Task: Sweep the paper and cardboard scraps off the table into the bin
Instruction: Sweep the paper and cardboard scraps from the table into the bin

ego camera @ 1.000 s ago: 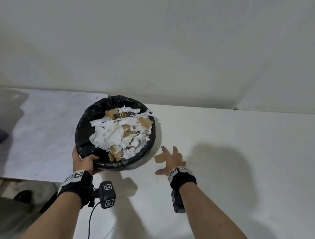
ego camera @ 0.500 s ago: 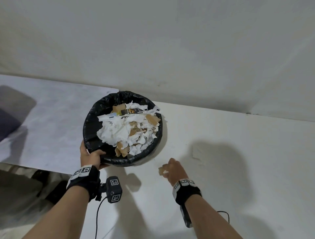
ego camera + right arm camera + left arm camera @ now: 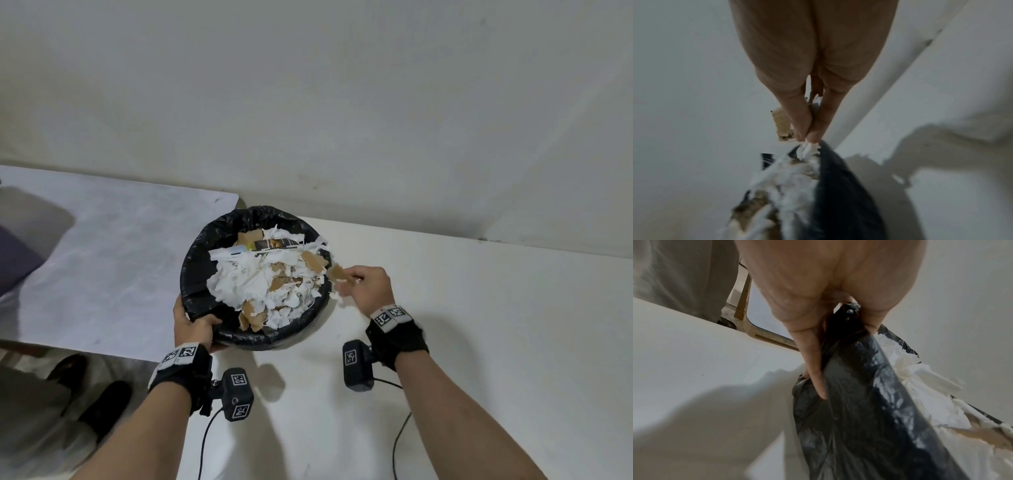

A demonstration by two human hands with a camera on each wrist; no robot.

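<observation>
The right hand (image 3: 371, 286) pinches a torn brown cardboard scrap (image 3: 339, 274) just over the right rim of the round black-lined bin (image 3: 198, 260), which is nearly full. The left hand (image 3: 193, 325) grips its near rim, beside the white desk (image 3: 479, 342); release lies leftward.

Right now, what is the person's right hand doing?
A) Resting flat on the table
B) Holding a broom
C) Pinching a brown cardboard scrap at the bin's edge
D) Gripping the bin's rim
C: the right hand pinches a brown cardboard scrap at the rim of the bin, which the left hand holds.
</observation>
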